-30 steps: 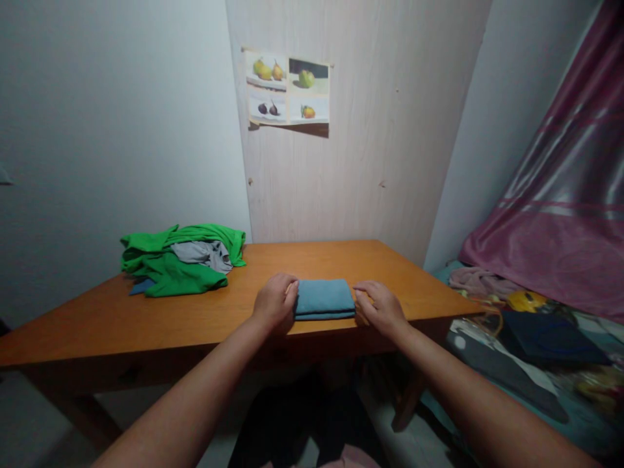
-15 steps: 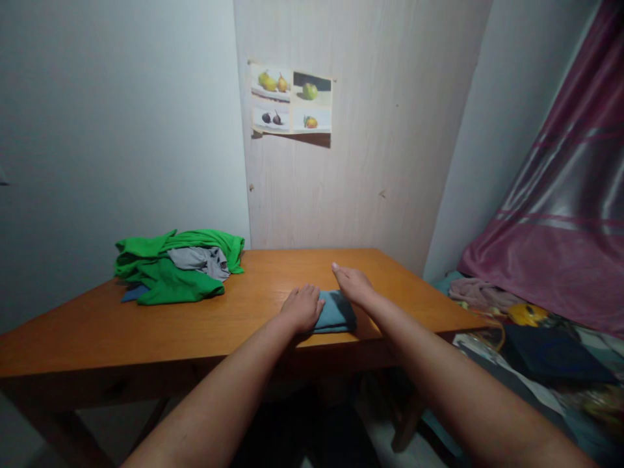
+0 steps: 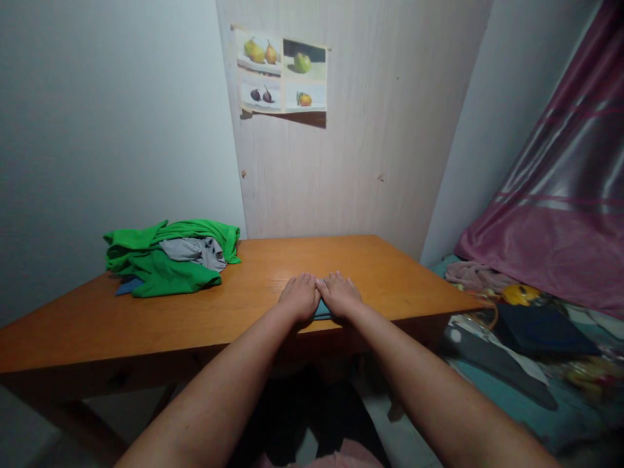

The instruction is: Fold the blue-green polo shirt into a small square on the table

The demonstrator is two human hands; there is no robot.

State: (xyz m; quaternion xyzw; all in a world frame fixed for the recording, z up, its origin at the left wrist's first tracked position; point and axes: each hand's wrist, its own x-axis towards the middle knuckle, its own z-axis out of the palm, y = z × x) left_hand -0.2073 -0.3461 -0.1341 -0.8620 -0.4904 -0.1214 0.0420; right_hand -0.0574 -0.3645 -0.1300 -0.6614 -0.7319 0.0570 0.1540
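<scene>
A folded blue-grey cloth [image 3: 322,311] lies near the front edge of the wooden table [image 3: 253,279], mostly covered by my hands. My left hand [image 3: 301,297] rests palm down on its left part, fingers stretched forward. Beside it, my right hand [image 3: 340,294] lies flat on the right part, also with fingers extended. The thumbs meet or nearly meet in the middle. Only a small strip of the cloth shows between the wrists.
A heap of green clothes [image 3: 170,273] with a grey garment [image 3: 192,252] sits on the table's left. A fruit picture sheet [image 3: 281,78] hangs on the back wall. To the right, a pink curtain [image 3: 541,227] hangs above a bed with a dark blue item [image 3: 546,329].
My right hand has come down from above the cloth's right side to lie flat on it beside the left hand. The view has tilted slightly downward.
</scene>
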